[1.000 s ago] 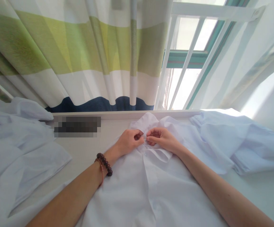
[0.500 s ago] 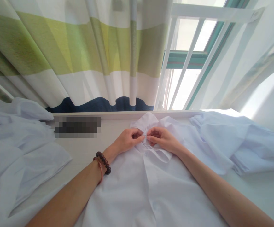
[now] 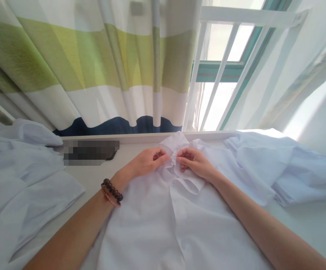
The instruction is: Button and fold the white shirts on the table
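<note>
A white shirt (image 3: 146,225) lies spread in front of me, its collar end pointing away toward the curtain. My left hand (image 3: 153,161) pinches the fabric near the collar from the left, a dark beaded bracelet and a reddish band on its wrist. Close by on the right, my right hand (image 3: 192,161) pinches the shirt too, thumb against forefinger. A small gap with gathered fabric separates the two sets of fingertips. Whether a button is between the fingers is too small to tell.
White garments are heaped at the left (image 3: 33,180), and folded white cloth (image 3: 264,161) lies at the right. A dark, pixelated object (image 3: 91,152) rests behind my left arm. Beyond the ledge hang a green-and-white curtain (image 3: 95,56) and white bars (image 3: 221,71).
My left hand and wrist have shifted slightly left and up, and the gap between my fingertips is a little wider. The view has moved slightly.
</note>
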`<act>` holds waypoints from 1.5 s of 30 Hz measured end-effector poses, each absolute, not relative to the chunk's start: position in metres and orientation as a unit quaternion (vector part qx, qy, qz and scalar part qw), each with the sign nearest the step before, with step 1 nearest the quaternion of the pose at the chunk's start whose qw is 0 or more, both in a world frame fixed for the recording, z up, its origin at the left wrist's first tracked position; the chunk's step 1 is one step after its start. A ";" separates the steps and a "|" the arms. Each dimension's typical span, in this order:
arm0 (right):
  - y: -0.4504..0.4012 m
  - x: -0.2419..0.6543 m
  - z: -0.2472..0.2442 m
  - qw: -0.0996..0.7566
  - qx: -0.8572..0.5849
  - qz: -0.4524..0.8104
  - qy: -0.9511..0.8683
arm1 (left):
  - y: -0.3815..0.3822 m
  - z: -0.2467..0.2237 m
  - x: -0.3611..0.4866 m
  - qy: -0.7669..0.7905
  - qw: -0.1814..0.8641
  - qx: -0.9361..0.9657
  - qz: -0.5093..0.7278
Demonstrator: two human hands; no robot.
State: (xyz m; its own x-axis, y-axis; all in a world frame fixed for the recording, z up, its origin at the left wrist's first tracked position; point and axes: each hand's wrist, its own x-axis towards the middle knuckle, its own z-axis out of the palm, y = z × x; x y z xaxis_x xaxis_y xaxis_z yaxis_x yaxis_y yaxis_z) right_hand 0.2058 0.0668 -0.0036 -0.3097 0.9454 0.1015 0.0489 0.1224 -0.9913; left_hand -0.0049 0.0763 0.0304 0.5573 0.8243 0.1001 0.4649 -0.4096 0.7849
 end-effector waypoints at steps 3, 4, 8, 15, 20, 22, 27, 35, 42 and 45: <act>0.067 0.209 0.007 0.451 -0.398 0.529 -0.599 | 0.071 0.045 -0.005 0.444 0.370 0.796 0.179; 0.066 0.210 0.011 0.459 -0.393 0.531 -0.594 | 0.069 0.048 -0.004 0.454 0.375 0.792 0.163; 0.064 0.211 0.022 0.483 -0.379 0.535 -0.581 | 0.062 0.050 0.004 0.484 0.339 0.783 0.194; 0.061 0.203 0.023 0.513 -0.364 0.565 -0.535 | 0.052 0.054 0.010 0.518 0.288 0.789 0.158; 0.055 0.200 0.035 0.539 -0.321 0.609 -0.485 | 0.049 0.050 0.016 0.468 0.388 0.774 0.177; 0.054 0.199 0.038 0.556 -0.317 0.617 -0.457 | 0.049 0.044 0.020 0.449 0.385 0.772 0.233; 0.059 0.201 0.033 0.582 -0.365 0.554 -0.470 | 0.058 0.020 0.024 0.425 0.466 0.731 0.261; 0.051 0.218 0.054 0.349 -0.479 0.432 -0.680 | 0.070 0.000 0.014 0.416 0.578 0.648 0.269; 0.031 0.206 0.061 0.133 -0.466 0.468 -0.739 | 0.067 0.002 0.015 0.409 0.585 0.633 0.300; 0.032 0.195 0.046 0.142 -0.483 0.435 -0.746 | 0.066 0.003 0.013 0.396 0.595 0.630 0.304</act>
